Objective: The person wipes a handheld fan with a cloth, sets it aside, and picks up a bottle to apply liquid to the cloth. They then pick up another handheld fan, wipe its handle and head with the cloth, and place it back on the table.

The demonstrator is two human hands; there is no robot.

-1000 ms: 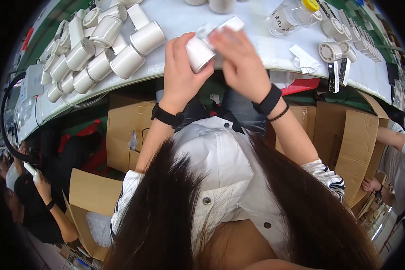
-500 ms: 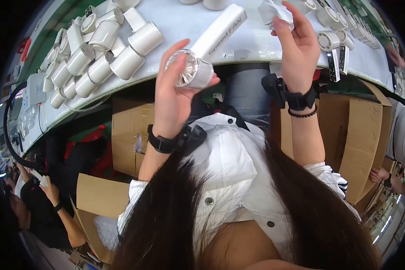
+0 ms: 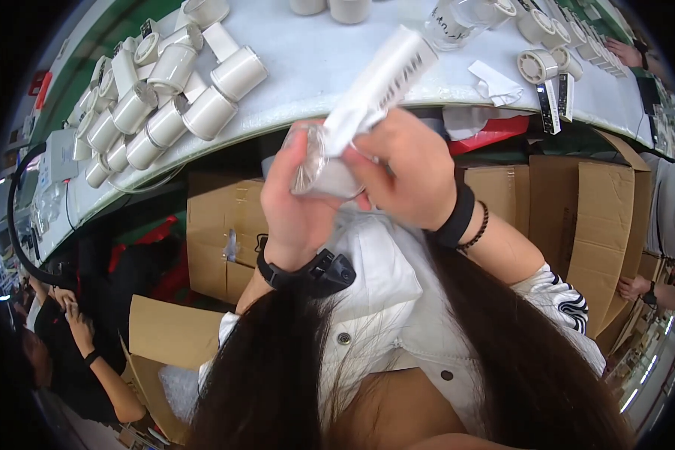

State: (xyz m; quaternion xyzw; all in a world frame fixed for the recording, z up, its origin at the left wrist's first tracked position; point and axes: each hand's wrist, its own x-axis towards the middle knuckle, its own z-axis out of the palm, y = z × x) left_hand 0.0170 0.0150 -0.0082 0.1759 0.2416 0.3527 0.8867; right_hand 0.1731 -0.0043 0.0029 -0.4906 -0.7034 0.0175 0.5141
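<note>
My left hand (image 3: 296, 206) grips a small white cylindrical lamp housing (image 3: 324, 166) with a shiny reflector face turned to the left. My right hand (image 3: 406, 174) holds a long white ribbed part (image 3: 379, 84) whose lower end meets the housing; the part sticks up and to the right over the table edge. Both hands are close together just below the white table (image 3: 315, 67). Each wrist carries a black band. Long dark hair and a white jacket fill the lower part of the view.
Several white cylindrical housings (image 3: 165, 97) lie in rows at the table's left. A clear plastic bag (image 3: 457, 19), round white parts (image 3: 536, 66) and crumpled paper (image 3: 495, 82) lie to the right. Cardboard boxes (image 3: 217, 232) stand under the table. Another person (image 3: 75, 352) sits at lower left.
My right hand came down from the upper right and joined my left hand at the housing. The long white part now stands between both hands.
</note>
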